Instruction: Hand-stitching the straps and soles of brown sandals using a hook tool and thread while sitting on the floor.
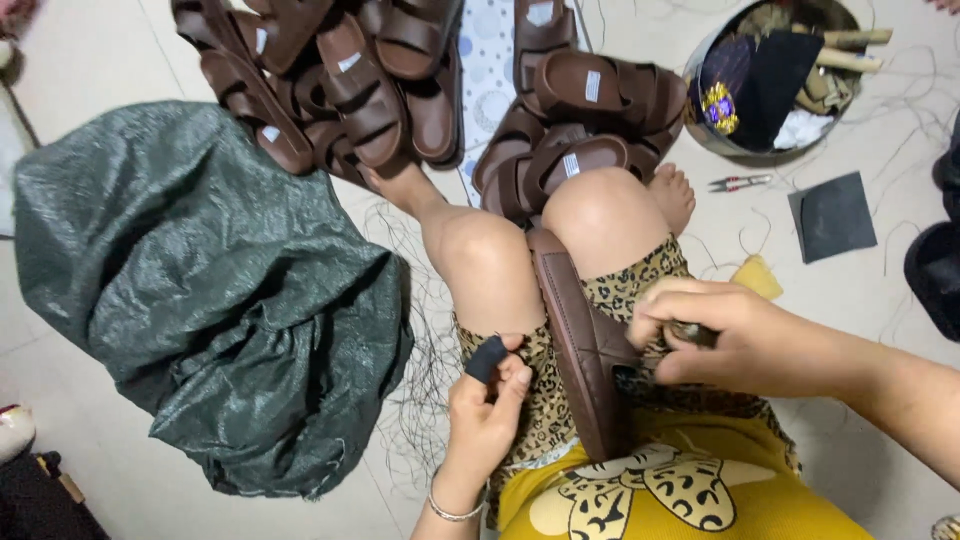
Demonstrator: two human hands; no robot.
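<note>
A brown sandal (580,350) lies in the person's lap between the bent knees, its long axis running from the lap up toward the knees, one end near the yellow shirt (690,500) and the other wedged between the two legs; it rests on its edge with the sole facing left; the right hand (725,340) is clenched at the sandal's strap, its fingers closed around a small dark thing that cannot be made out; the left hand (487,410) is held just left of the sandal, apart from it, fingers curled together, with a black sleeve (487,358) over one fingertip and a thin bracelet (450,512) at the wrist; a large dark green sack (200,290) sits on the floor (80,60) to the left; piles of brown sandals (400,90) lie beyond the feet; a round tin (775,75) of odds and ends stands at upper right, with small scissors (738,182) and a black square patch (832,215) near it.
</note>
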